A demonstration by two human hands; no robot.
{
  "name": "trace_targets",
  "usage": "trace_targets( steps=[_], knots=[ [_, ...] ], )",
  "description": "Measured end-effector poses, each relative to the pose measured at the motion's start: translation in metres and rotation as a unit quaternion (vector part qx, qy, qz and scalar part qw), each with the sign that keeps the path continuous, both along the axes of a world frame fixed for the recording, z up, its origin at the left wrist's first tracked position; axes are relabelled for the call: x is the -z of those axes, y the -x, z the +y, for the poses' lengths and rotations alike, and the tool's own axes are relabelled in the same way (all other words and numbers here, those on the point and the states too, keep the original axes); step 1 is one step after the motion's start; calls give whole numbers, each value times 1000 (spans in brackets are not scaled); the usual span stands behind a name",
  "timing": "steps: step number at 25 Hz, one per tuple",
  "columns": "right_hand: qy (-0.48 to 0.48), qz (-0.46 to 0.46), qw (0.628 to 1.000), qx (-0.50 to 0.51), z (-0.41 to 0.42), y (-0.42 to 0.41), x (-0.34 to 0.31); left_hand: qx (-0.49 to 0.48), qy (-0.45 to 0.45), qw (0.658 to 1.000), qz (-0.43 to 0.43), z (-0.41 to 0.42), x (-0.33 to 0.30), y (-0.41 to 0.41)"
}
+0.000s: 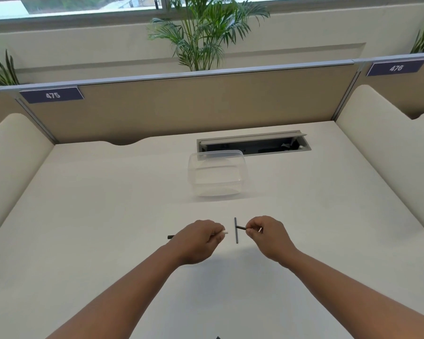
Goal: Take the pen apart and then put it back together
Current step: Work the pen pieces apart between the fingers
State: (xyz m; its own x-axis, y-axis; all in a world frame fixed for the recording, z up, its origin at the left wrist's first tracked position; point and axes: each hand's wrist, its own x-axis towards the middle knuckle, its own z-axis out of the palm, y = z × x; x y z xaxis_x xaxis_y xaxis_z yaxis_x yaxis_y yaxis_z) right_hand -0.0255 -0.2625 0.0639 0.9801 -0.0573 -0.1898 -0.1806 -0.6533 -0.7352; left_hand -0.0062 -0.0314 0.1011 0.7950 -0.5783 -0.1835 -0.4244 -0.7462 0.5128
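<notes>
The pen is in pieces over the white desk. My left hand [201,237] grips the pen body; its dark end [171,237] pokes out to the left and a white tip [225,232] shows at my fingers on the right. My right hand [267,234] pinches a short dark piece [241,227], and a thin light bit [260,230] shows between the fingers. A slim dark rod [236,230] lies on the desk between my two hands, pointing away from me. Most of each held part is hidden by my fingers.
A clear plastic container [217,173] stands on the desk beyond my hands. Behind it is an open cable tray [253,142] set into the desk [108,204]. Beige partition walls enclose the desk at the back and both sides.
</notes>
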Motion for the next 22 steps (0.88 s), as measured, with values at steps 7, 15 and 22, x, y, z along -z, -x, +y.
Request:
trace_targets(
  steps=[7,15,22],
  knots=[
    [56,70,995,52,-5,-15,23,0,63,998,-4,4,16,-9],
    [67,134,981,123,-11,-43,49,-73,133,988,6,7,30,-25],
    [84,164,975,128,-6,-59,66,-107,183,977,-6,5,43,-33]
  ],
)
